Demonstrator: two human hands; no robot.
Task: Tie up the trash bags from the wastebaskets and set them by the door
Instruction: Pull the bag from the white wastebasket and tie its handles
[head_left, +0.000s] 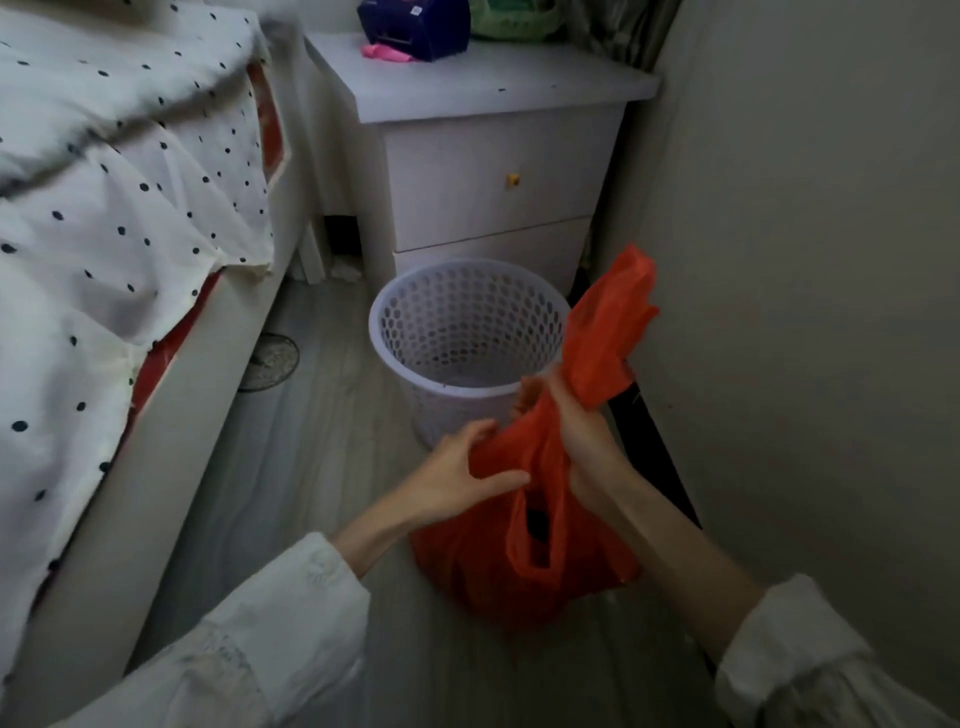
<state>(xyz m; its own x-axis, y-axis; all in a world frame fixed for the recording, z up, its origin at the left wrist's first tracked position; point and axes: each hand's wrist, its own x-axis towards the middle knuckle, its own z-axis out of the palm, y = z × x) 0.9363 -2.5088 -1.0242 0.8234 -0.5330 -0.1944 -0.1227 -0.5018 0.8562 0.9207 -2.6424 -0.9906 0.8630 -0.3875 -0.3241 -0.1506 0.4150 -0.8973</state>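
Observation:
An orange plastic trash bag (498, 566) sits on the wood floor in front of me, bulging with dark contents that show through a gap between its handles. My right hand (582, 431) grips one handle, and that handle's loose end sticks up toward the wall. My left hand (462, 475) pinches the bag's other handle on its left side. Just behind the bag stands a white perforated wastebasket (467, 338) with no liner in it.
A white nightstand (483, 171) stands behind the basket, carrying a dark blue pack (415, 23) and a green item. A bed with a dotted white cover (104, 208) fills the left. The wall (805, 312) is close on the right. A round floor drain (272, 361) lies by the bed frame.

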